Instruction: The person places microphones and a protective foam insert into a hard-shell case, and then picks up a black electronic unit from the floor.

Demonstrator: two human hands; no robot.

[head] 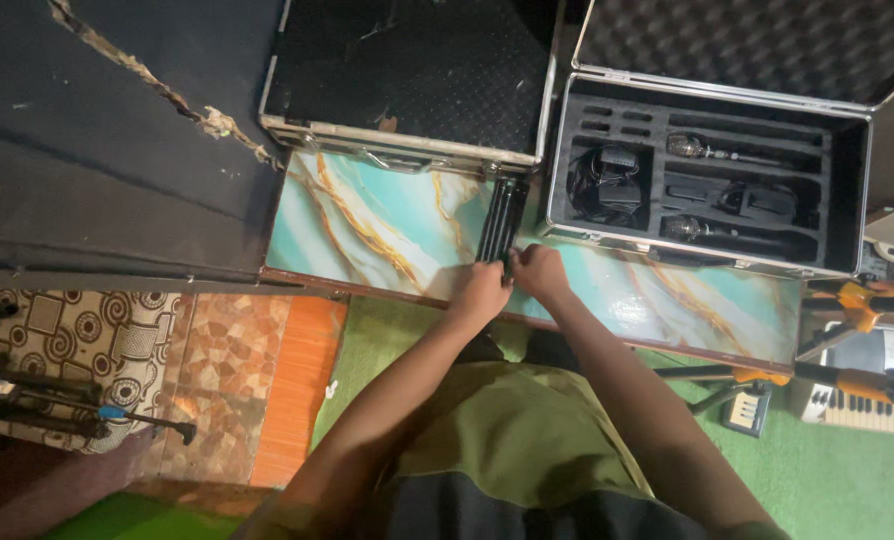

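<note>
On the marbled teal surface (367, 225), between a closed black case (407, 75) and an open case of microphones (712, 190), a bundle of black rods (502, 220) is laid with its long axis running away from the body. Its near end is pinched by the left hand (482, 292) and right hand (539, 272), fingers curled together, both equally near.
</note>
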